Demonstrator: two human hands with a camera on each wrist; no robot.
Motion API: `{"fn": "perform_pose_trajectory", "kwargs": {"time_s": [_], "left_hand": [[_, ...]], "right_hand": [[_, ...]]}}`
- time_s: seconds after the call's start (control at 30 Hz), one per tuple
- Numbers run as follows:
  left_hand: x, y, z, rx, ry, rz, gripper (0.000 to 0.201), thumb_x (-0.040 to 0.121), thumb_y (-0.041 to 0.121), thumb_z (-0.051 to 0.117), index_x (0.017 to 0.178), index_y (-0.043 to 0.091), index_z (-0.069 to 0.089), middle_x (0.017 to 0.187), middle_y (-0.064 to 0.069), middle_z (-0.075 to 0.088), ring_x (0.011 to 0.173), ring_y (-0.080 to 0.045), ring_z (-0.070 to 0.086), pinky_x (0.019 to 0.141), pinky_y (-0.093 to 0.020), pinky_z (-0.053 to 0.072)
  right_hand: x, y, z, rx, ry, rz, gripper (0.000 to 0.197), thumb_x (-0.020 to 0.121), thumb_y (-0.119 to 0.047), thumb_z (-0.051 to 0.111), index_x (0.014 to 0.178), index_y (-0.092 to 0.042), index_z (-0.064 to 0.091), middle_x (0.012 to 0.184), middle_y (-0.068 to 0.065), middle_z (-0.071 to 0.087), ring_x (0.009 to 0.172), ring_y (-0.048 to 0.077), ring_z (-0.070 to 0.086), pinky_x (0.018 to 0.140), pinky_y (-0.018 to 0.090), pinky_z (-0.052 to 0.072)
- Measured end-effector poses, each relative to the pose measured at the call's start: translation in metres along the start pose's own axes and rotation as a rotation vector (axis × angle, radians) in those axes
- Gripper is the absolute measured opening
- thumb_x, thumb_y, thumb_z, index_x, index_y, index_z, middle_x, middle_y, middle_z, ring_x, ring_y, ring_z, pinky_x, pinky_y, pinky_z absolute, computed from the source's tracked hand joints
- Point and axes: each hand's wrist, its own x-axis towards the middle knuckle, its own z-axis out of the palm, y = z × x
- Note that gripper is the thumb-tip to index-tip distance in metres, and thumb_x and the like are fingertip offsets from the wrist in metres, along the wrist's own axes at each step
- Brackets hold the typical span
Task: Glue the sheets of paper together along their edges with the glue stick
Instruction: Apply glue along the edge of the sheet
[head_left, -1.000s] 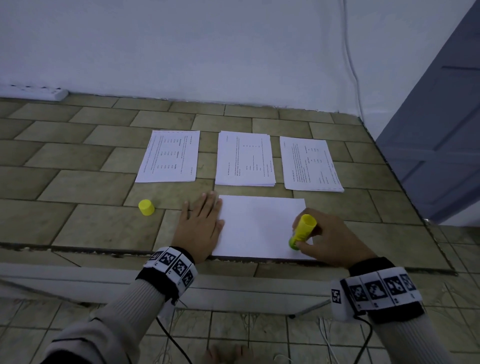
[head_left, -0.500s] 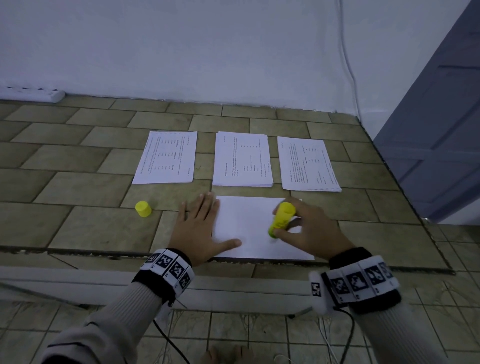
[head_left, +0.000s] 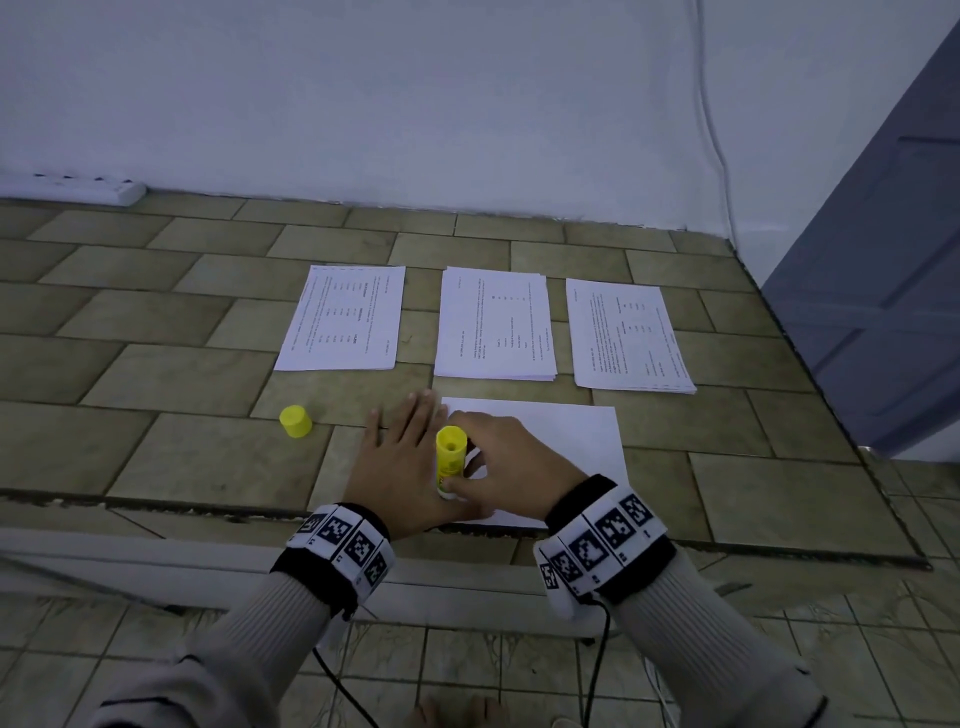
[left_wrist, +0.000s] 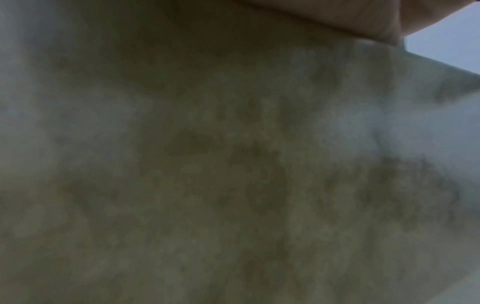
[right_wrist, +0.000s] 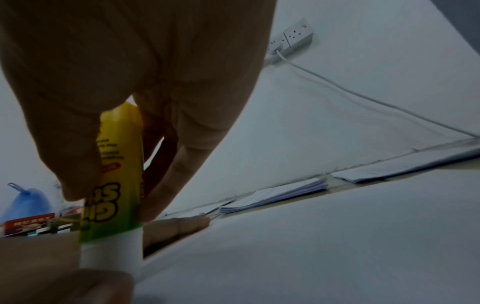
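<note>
The right hand (head_left: 498, 457) pinches the glue stick (head_left: 450, 460) upright, tip down at the left edge of the blank sheet (head_left: 561, 441), beside the left hand (head_left: 400, 457) spread flat on the tiled surface (head_left: 156, 364). The cap (head_left: 295, 421) is off; gluing looks barely begun, with three printed stacks (head_left: 496, 325) untouched. The label reads partly "Gl… St…" (upside down).

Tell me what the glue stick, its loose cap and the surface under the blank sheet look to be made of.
Glue stick: likely plastic, smooth and slightly glossy, with a printed yellow-to-green label and a white lower end in the right wrist view.
Cap: probably the same yellow plastic, a plain moulded cylinder with a matte look.
Surface: seemingly ceramic or stone tile, mottled olive-brown rectangles with visible joints.
</note>
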Motion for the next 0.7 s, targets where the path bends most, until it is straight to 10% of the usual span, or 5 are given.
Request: {"fn": "perform_pose_trajectory", "kwargs": {"time_s": [0.47,0.7], "left_hand": [[0.001,0.001,-0.005,0.0,-0.067,-0.059,0.145,0.045,0.107,0.011,0.155,0.014,-0.008,0.163,-0.002,-0.011,0.149,-0.017,-0.015,0.119,-0.055,-0.007],[0.0,0.0,-0.007,-0.045,-0.059,-0.053,0.142,0.045,0.106,0.012,0.156,0.018,0.007,0.164,0.0,-0.008,0.149,-0.014,-0.014,0.119,-0.052,-0.008]], "right_hand": [[0.064,0.029,-0.034,-0.068,0.122,0.151,0.025,0.074,-0.009,0.075,0.088,-0.007,0.055,0.091,0.011,0.066,0.086,0.027,0.062,0.08,0.043,0.051],[0.017,0.032,-0.04,0.093,0.2,0.168,0.018,0.074,-0.01,0.075,0.08,-0.01,0.058,0.084,0.003,0.068,0.08,0.013,0.064,0.072,0.023,0.053]]}}
